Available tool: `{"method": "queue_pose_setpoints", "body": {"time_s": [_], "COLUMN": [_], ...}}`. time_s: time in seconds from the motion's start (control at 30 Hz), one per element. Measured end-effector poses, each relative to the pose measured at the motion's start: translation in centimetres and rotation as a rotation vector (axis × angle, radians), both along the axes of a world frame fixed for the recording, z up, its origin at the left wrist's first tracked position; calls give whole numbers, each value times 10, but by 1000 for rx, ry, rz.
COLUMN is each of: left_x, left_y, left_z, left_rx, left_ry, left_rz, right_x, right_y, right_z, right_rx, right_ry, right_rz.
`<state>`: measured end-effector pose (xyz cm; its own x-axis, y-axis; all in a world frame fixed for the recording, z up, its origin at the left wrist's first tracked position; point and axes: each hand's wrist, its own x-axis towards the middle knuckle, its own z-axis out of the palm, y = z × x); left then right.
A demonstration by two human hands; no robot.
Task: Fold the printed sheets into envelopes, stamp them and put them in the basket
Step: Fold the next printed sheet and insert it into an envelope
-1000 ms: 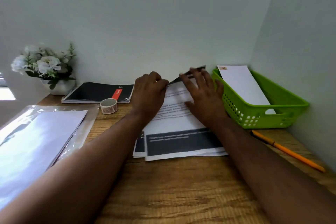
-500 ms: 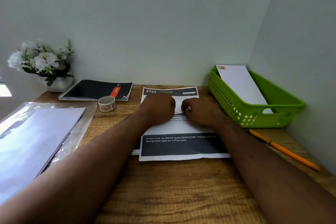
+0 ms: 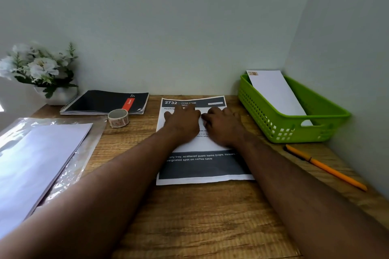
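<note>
- The printed sheet (image 3: 202, 166) lies flat on the desk (image 3: 189, 227), left of the green basket (image 3: 294, 128).
- Our left hand (image 3: 182, 121) and right hand (image 3: 223, 125) press on the sheet, fingers fairly flat, gripping nothing.
- We should line up the edges first, then rub the fold hard.
- The basket already holds one stamped envelope (image 3: 275, 92).

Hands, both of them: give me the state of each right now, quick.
Left hand: open, fingers spread flat, pressing on the printed sheet.
Right hand: open, resting flat on the same sheet, holding nothing.
</note>
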<state>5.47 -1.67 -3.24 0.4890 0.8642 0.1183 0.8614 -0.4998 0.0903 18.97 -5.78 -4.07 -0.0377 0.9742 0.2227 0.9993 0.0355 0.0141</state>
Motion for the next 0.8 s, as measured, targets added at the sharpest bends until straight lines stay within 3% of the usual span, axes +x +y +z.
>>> {"method": "queue_pose_setpoints", "body": {"time_s": [0.23,0.37,0.5,0.63,0.8], "left_x": [-6,-23,-28,-33,-27], "left_y": [-5,-2,-3,8,21], "left_z": [7,7,10,3,-4], "left_rx": [70,127,185,219,64], "left_ry": [45,58,115,37,-106], "left_rz": [62,71,130,126,57], "right_x": [-1,19,32,31,28], "right_y": [3,-3,-4,-1,4], "right_z": [1,5,0,-4,-4], "right_rx": [4,49,57,65,143], "right_ry": [22,-83,-16,-25,104], "right_rz": [-55,-183,-237,-248,-4]}}
